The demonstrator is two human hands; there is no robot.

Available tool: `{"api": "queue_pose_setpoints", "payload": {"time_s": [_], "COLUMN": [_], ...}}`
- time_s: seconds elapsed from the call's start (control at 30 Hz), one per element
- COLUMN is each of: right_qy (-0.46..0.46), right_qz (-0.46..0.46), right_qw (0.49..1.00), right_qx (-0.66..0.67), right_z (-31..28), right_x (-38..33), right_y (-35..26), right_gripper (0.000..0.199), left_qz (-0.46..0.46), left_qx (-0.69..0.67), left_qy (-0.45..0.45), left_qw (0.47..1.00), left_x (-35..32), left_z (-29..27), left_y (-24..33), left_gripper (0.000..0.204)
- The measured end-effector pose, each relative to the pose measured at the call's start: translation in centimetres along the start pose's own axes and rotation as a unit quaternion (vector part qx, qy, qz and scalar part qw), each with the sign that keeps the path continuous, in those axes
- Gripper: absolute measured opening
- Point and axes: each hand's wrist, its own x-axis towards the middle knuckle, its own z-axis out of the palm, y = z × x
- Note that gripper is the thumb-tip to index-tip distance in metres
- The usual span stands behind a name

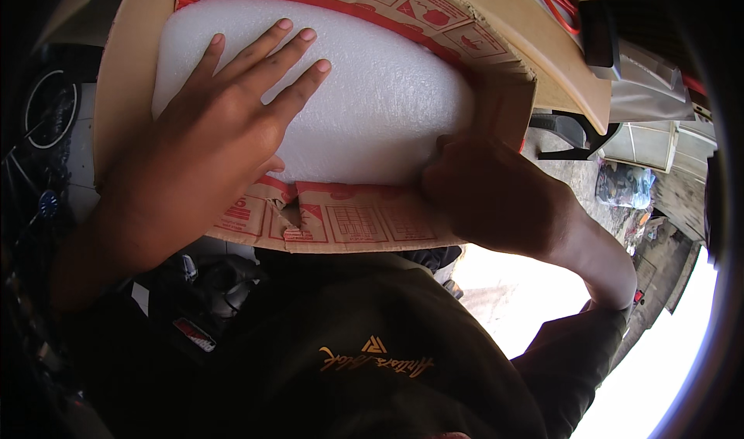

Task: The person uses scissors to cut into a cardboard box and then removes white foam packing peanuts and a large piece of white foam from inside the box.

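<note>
A cardboard box (120,75) with red printing on its inner flaps stands open in front of me. White foam sheeting (372,90) fills its opening, and whatever lies beneath is hidden. My left hand (225,121) lies spread over the left part of the foam, fingers apart and holding nothing. At the box's near right corner, my right hand (496,191) is curled, dark in shadow, its knuckles against the foam's edge. Its fingertips are hidden, so I cannot make out what they grip, if anything. The near flap (356,218) has a torn notch.
Beyond the box runs a tan tabletop edge (542,44), with a coiled red cable (559,1) at the far right. A clear plastic bag (624,185) of dark things sits on the floor at right. Dark cluttered items (225,284) lie below left.
</note>
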Motion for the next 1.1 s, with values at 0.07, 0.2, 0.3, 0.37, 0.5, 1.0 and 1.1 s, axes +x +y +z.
{"api": "queue_pose_setpoints", "payload": {"time_s": [0.07, 0.2, 0.3, 0.37, 0.5, 1.0, 1.1], "right_qy": [0.088, -0.003, 0.036, 0.033, 0.057, 0.344, 0.333], "right_qz": [-0.024, 0.054, 0.064, 0.09, 0.074, 0.061, 0.072], "right_qw": [0.996, 0.998, 0.997, 0.995, 0.992, 0.937, 0.94], "right_qx": [-0.017, -0.022, -0.022, -0.039, -0.085, 0.029, 0.0], "right_z": [0.7, 1.6, 1.4, 2.0, 2.2, -0.2, 0.1], "right_x": [-0.2, 0.3, -0.6, -0.9, -1.1, 8.2, 8.5], "right_y": [0.1, -0.8, -0.8, -1.1, -1.0, 0.4, 0.4], "right_gripper": [0.011, 0.009, 0.009, 0.008, 0.009, 0.114, 0.12], "left_qz": [-0.002, -0.003, -0.01, 0.002, 0.0, 0.014, -0.051], "left_qx": [-0.013, -0.007, -0.036, -0.025, 0.009, -0.056, -0.124], "left_qy": [0.003, 0.004, -0.003, -0.003, -0.015, 0.019, 0.131], "left_qw": [1.0, 1.0, 0.999, 1.0, 1.0, 0.998, 0.982], "left_x": [-0.1, 0.2, 0.2, 0.3, 0.7, 0.1, -2.2], "left_z": [0.0, 0.1, -0.2, -0.2, -0.5, -1.3, -3.5], "left_y": [0.1, 0.6, 0.5, 0.5, 1.0, -1.8, -5.7], "left_gripper": [0.095, 0.095, 0.095, 0.096, 0.098, 0.074, 0.061]}}
